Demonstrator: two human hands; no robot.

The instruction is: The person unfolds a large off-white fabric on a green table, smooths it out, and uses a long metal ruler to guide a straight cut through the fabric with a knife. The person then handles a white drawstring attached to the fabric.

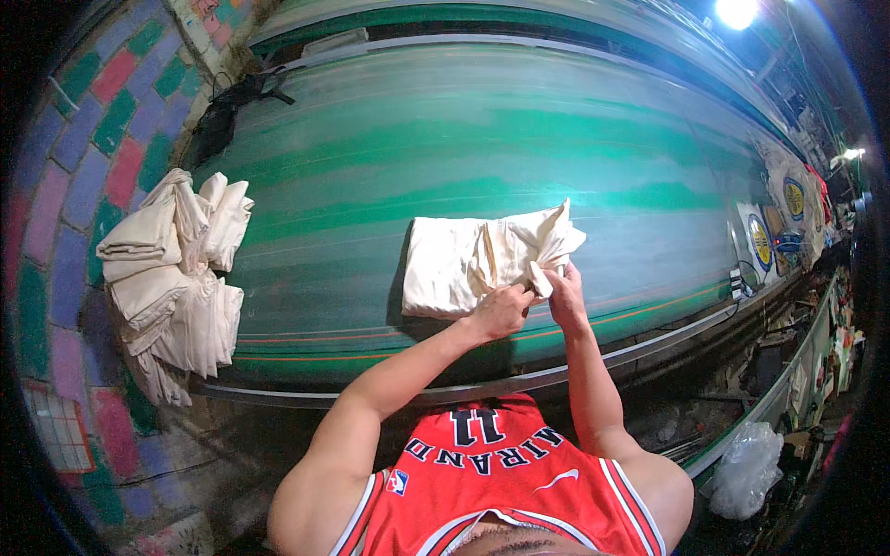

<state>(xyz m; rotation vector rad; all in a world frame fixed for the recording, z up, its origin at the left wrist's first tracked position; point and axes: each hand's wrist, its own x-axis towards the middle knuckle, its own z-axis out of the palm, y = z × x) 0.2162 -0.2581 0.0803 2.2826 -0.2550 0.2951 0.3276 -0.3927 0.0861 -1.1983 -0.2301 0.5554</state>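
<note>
Near the front edge of the green worktable (343, 139) lies a folded cream cloth (443, 264), its bunched end pinched between fingers of the left hand (503, 311) and the right hand (567, 295); a cream cloth pile (153, 295) sits at the worktable's left end

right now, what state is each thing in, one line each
cream cloth: flatter at left, bunched at right
left hand: closed on cream cloth
right hand: closed on cream cloth
cloth pile: folded bundles, heaped
green table: streaked with gray
plastic bag: crumpled
ceiling lamp: lit
</note>
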